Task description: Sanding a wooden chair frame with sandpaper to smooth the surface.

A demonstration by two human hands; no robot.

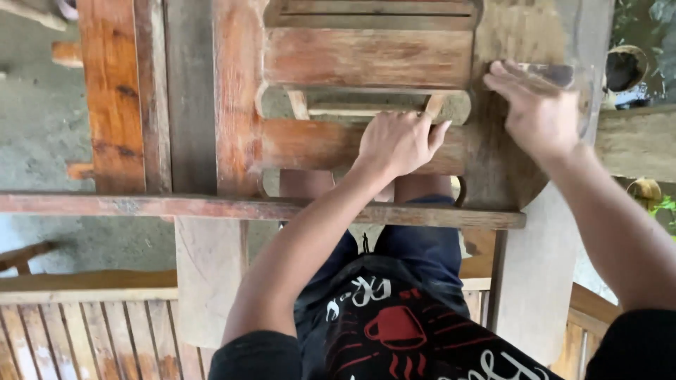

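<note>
Far left: rough grey concrete floor (42,119). Next: worn reddish-brown wooden frame of upright planks (113,91), grain weathered, varnish patchy, crossed by long horizontal wooden rail (211,207). Centre: reddish slatted wooden panel (366,56), flat boards with rounded ends and open gaps. Left hand (398,141) curled, fingers hooked over edge of lower slat (310,144), gripping it. Right: rounded grey-brown weathered wooden board (507,169), surface dull and rough. Right hand (535,105) flat, fingers together, pressed on that board near its upper edge.
</note>
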